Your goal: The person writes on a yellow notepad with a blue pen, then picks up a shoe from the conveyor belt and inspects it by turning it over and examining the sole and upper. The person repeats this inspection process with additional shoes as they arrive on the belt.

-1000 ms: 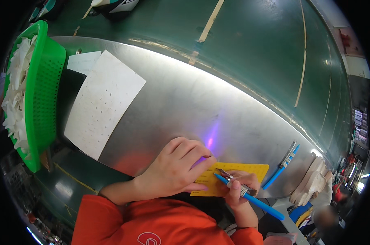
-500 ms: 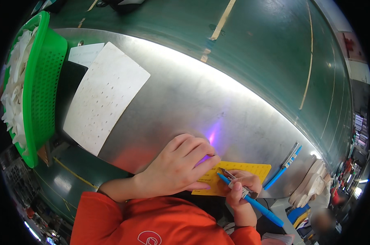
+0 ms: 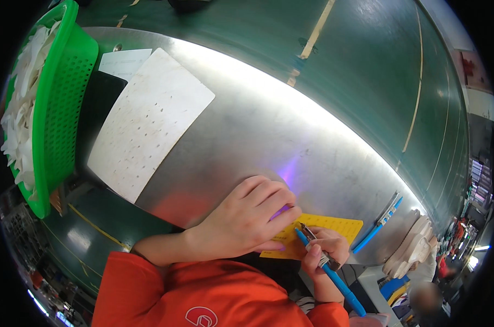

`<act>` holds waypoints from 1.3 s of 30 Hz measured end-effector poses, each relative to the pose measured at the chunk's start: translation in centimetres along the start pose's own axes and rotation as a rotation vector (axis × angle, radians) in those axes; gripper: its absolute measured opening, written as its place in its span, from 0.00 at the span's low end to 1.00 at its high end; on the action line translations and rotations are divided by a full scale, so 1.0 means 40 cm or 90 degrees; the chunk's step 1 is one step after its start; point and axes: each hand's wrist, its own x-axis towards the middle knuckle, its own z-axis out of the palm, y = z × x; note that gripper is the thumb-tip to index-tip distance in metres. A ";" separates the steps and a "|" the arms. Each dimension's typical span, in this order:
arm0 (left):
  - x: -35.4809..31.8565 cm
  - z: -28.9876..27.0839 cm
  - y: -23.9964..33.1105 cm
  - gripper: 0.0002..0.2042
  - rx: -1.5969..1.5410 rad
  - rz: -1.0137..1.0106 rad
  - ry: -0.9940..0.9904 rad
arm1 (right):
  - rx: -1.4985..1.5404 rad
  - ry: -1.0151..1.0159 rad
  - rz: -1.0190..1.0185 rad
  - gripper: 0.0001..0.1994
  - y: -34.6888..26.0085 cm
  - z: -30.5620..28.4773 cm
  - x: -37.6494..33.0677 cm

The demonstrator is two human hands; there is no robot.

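Observation:
A thin yellow card (image 3: 334, 224) with printed marks lies at the near edge of the metal bench. My left hand (image 3: 246, 222) has its fingers bent and pressed together over the card's left end, with the thumb along it. Violet light glows between these fingers; its source is hidden. In my right hand (image 3: 326, 248) is a slim blue pen (image 3: 346, 291), gripped together with a dark metal-tipped piece (image 3: 307, 230) alongside it. Both tips point up-left over the card, close to my left fingers. Whether they touch the card I cannot tell.
A green perforated basket (image 3: 62, 109) full of white pieces stands at far left. Beside it lies a spotted white board (image 3: 149, 125) over a dark item. Right of the card rest another blue pen-like tool (image 3: 379, 224) and pale gloves (image 3: 410, 248). Green floor lies beyond the bench (image 3: 247, 131).
The whole view has shifted slightly. The blue pen's rear end has swung a little down and left in my right hand. My left hand stays on the card.

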 end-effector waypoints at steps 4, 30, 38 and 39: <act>-0.002 0.004 -0.001 0.23 0.007 0.005 0.011 | 0.059 0.075 0.070 0.09 -0.013 -0.003 -0.008; -0.084 0.017 0.200 0.05 -0.467 -0.032 -0.079 | 0.431 0.068 0.338 0.11 -0.108 -0.070 -0.166; -0.117 -0.004 0.178 0.04 -0.394 -0.206 0.060 | 0.387 0.154 0.296 0.19 -0.071 -0.123 -0.118; -0.119 -0.018 0.168 0.03 -0.335 -0.227 0.112 | 0.267 0.254 0.318 0.19 -0.046 -0.152 -0.107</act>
